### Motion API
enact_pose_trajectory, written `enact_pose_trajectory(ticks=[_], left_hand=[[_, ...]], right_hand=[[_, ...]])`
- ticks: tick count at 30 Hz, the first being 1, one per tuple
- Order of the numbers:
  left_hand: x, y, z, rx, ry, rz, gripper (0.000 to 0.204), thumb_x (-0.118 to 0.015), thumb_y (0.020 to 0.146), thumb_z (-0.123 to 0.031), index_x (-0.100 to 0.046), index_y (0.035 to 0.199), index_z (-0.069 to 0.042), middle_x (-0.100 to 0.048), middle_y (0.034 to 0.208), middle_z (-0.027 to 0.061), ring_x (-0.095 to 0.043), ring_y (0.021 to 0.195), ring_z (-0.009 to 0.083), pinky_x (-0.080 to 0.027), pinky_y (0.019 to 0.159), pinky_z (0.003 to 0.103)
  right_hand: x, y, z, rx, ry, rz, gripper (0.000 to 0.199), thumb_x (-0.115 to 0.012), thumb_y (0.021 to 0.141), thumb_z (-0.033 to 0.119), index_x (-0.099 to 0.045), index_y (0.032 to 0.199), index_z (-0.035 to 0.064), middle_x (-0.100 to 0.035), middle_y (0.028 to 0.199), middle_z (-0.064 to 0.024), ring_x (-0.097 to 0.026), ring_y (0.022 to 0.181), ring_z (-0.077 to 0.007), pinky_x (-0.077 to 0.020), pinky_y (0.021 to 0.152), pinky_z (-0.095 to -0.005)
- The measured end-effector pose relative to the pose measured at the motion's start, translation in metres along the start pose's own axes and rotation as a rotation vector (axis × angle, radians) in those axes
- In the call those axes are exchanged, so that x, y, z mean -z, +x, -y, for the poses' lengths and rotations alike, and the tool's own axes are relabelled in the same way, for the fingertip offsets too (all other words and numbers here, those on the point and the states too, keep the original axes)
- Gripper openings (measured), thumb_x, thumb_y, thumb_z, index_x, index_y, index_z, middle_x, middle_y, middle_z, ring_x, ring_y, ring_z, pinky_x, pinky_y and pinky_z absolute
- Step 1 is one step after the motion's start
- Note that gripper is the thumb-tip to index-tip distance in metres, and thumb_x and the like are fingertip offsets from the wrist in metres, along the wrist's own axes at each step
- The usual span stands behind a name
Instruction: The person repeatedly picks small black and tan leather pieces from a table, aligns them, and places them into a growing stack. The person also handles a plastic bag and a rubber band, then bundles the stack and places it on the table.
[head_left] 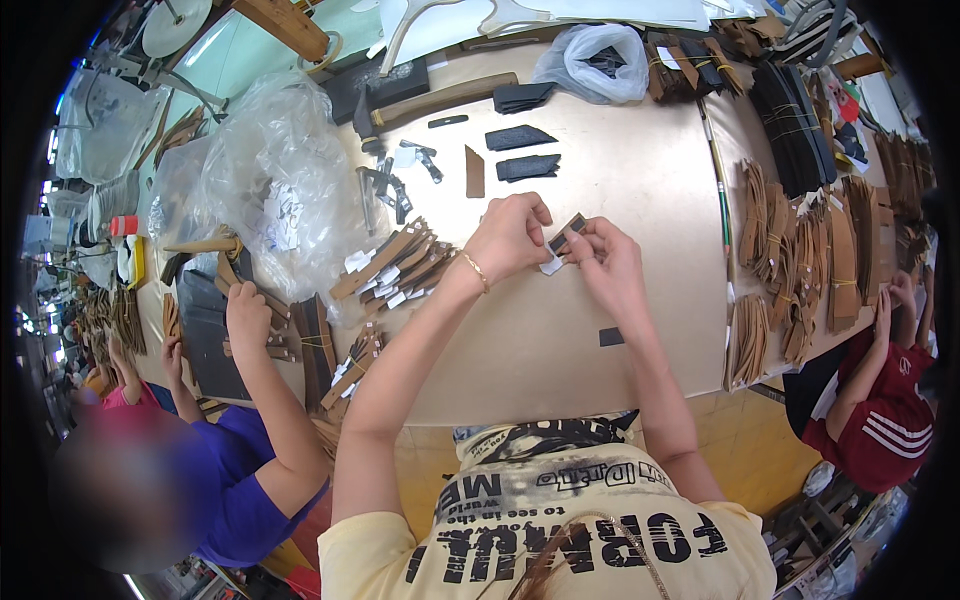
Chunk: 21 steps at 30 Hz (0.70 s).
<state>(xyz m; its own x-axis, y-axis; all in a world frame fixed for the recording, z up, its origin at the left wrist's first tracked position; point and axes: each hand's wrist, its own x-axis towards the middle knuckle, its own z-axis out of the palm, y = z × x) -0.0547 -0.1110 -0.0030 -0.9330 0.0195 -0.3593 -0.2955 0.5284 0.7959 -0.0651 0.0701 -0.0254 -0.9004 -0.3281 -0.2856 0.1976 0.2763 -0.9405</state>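
Note:
Both my hands meet above the middle of the tan worktable. My left hand and my right hand together pinch a small brown strip with a white tag hanging under it. A gold bracelet sits on my left wrist. To the left of my left hand lies a fanned pile of brown strips with white tags. A small dark patch lies on the table below my right hand.
A person in purple at the left reaches onto bundles of brown strips. Another person in red sits at the right edge. Clear plastic bags, dark fabric pieces, a hammer and tied brown bundles lie around.

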Motion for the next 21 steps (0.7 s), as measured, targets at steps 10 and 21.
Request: enact_pose_trajectory(ticks=[10, 21], left_hand=[[0.000, 0.001, 0.001, 0.017, 0.022, -0.016, 0.031, -0.081, 0.063, -0.003, -0.064, 0.089, 0.001, -0.069, 0.069, 0.0073, -0.067, 0.064, 0.0132, -0.053, 0.061, 0.026], [-0.003, -0.007, 0.003, -0.001, 0.010, 0.006, 0.015, -0.069, 0.073, 0.001, -0.058, 0.083, 0.001, -0.066, 0.076, 0.0111, -0.067, 0.071, 0.0169, -0.054, 0.066, 0.030]], right_hand=[[-0.001, -0.013, -0.001, 0.164, -0.071, -0.026, 0.015, -0.062, 0.095, 0.010, -0.064, 0.099, -0.0045, -0.070, 0.079, -0.0121, -0.067, 0.069, -0.0152, -0.0513, 0.063, -0.0282], [-0.005, -0.035, 0.008, 0.520, -0.570, -0.003, 0.039, -0.062, 0.084, 0.003, -0.059, 0.123, -0.0024, -0.067, 0.097, -0.0150, -0.065, 0.091, -0.0239, -0.0543, 0.075, -0.0342]])
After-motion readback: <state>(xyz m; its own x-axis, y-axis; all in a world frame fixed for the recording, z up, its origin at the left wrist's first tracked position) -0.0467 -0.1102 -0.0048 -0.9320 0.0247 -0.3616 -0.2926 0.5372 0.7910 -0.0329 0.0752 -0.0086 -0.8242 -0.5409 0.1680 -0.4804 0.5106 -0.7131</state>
